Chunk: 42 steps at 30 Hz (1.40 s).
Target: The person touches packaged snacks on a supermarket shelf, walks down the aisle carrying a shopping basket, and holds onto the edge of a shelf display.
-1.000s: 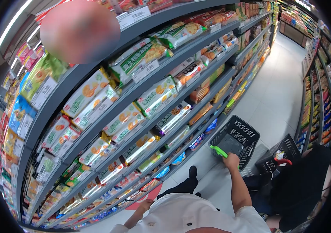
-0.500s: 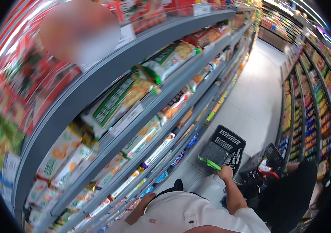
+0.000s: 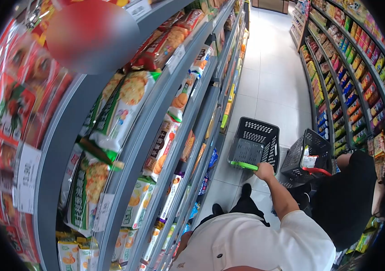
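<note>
My right hand [image 3: 264, 171] is closed around the green handle [image 3: 244, 165] of a dark shopping basket [image 3: 255, 128]. Nothing shows on the basket's perforated floor. Low beside my white shirt, a sliver of my left hand or forearm [image 3: 184, 239] appears near the left shelves; its fingers are hidden. Right of my basket is a second dark basket [image 3: 298, 159] with a red handle [image 3: 315, 170] and a white package [image 3: 309, 161] inside. It is next to a person in black [image 3: 345, 194].
Shelves [image 3: 131, 153] of packaged biscuits and crackers curve along my left, with price tags on their edges. Another long shelf [image 3: 332, 81] of colourful packets lines the right. Between them a pale tiled aisle [image 3: 276, 77] runs forward.
The view has turned and moved forward along the aisle. Both baskets now appear higher in view, with my right hand still on the green handle. My left hand has become mostly hidden.
</note>
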Available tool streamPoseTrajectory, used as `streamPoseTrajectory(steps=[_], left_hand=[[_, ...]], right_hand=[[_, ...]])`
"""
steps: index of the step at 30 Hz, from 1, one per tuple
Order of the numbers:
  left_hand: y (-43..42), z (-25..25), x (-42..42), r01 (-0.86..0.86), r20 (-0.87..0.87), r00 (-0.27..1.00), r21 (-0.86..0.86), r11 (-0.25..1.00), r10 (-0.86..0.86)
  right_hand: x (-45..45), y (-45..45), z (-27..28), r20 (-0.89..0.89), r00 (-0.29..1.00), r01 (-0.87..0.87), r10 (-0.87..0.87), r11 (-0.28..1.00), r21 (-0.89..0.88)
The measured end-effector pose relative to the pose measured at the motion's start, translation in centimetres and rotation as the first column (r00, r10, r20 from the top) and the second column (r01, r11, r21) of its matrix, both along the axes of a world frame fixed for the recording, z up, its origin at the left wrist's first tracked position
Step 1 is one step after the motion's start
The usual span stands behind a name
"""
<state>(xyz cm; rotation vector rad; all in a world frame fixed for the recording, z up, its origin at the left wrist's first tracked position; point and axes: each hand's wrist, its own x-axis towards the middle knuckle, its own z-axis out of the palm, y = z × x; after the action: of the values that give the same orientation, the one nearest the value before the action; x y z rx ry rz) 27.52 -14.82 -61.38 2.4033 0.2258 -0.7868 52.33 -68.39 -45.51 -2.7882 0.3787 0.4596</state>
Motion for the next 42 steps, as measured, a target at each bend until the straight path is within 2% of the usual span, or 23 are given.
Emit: streamPoseTrajectory(steps=[4,5,6,7,8,10,11,12,14,17,20,22,24,30,32,33,34,37,38,41,42], left_hand=[[-2.0,0.1,1.5,0.019,0.017,1.000,0.051,0.999,-0.020],[-3.4,1.4,2.2,0.009,0.016,1.000,0.056,0.998,-0.010],[-5.0,3.2,3.5,-0.198,-0.061,0.979,-0.052,0.979,0.194],[-6.9,4.8,4.9,-0.404,-0.157,0.911,-0.142,0.904,0.382],[-8.6,5.3,6.0,-0.420,-0.153,0.904,-0.139,0.897,0.399],[-12.0,6.5,7.9,-0.626,-0.202,0.780,-0.257,0.736,0.593],[-13.1,6.9,9.0,-0.649,-0.274,0.761,-0.329,0.686,0.588],[-14.3,6.8,10.0,-0.666,-0.270,0.746,-0.314,0.677,0.609],[-16.4,6.6,12.4,-0.665,-0.295,0.746,-0.389,0.638,0.597],[-19.6,7.9,16.2,-0.665,-0.224,0.742,-0.363,0.652,0.631],[-22.8,8.8,18.7,-0.707,-0.210,0.690,-0.399,0.584,0.693],[-24.1,8.5,19.3,-0.726,-0.213,0.675,-0.360,0.586,0.706],[-24.8,8.7,20.5,-0.581,-0.180,0.814,-0.263,0.770,0.552],[-26.6,9.0,23.2,-0.620,-0.231,0.784,-0.280,0.733,0.576],[-28.0,9.8,25.6,-0.652,-0.260,0.756,-0.222,0.725,0.601],[-28.3,9.2,26.8,-0.589,-0.218,0.807,-0.236,0.773,0.548],[-28.6,8.4,28.1,-0.592,-0.225,0.805,-0.244,0.768,0.549],[-30.2,6.1,33.4,-0.345,-0.144,0.934,-0.145,0.927,0.326],[-31.1,5.7,35.4,-0.342,-0.141,0.939,-0.251,0.906,0.315],[-32.8,1.2,41.8,-0.241,-0.173,0.964,-0.258,0.936,0.200],[-33.4,-0.3,43.1,-0.278,-0.118,0.960,-0.305,0.911,0.253]], right_hand=[[3.9,-2.8,0.1,0.042,0.999,0.004,-0.005,0.999,0.033],[5.0,-3.7,-0.2,0.043,0.999,-0.004,0.003,1.000,0.018],[6.3,-4.7,-0.1,0.049,0.999,-0.012,0.012,1.000,0.002],[7.4,-5.6,0.2,0.070,0.997,-0.010,0.008,1.000,0.020],[8.6,-6.7,0.0,0.073,0.997,-0.028,0.026,0.999,0.025],[11.3,-9.0,-0.4,0.088,0.996,-0.037,0.035,0.999,0.027],[12.5,-10.0,0.1,0.087,0.996,-0.029,0.025,0.999,0.045],[13.8,-11.3,-0.6,0.096,0.995,-0.035,0.032,0.999,0.037],[15.9,-13.3,-1.0,0.121,0.992,-0.043,0.035,0.997,0.067],[19.0,-15.7,-1.1,0.145,0.987,-0.073,0.064,0.995,0.063],[21.5,-18.0,-0.9,0.148,0.986,-0.090,0.080,0.994,0.064],[23.3,-19.1,-1.0,0.139,0.987,-0.087,0.076,0.993,0.079],[25.0,-20.6,-1.5,0.165,0.981,-0.115,0.105,0.992,0.049],[29.3,-23.1,-0.9,0.163,0.982,-0.108,0.099,0.993,0.050],[30.8,-23.8,-0.6,0.163,0.983,-0.097,0.088,0.994,0.052],[31.4,-24.1,-0.4,0.153,0.985,-0.082,0.074,0.996,0.047],[32.0,-24.4,-0.3,0.142,0.988,-0.067,0.061,0.997,0.040],[34.0,-25.2,-0.6,0.153,0.986,-0.073,0.068,0.997,0.027],[34.6,-25.6,-0.8,0.155,0.986,-0.071,0.066,0.997,0.026],[36.4,-26.7,-0.8,0.183,0.979,-0.086,0.084,0.996,0.004],[37.1,-26.9,-1.1,0.168,0.982,-0.083,0.083,0.996,-0.004]])
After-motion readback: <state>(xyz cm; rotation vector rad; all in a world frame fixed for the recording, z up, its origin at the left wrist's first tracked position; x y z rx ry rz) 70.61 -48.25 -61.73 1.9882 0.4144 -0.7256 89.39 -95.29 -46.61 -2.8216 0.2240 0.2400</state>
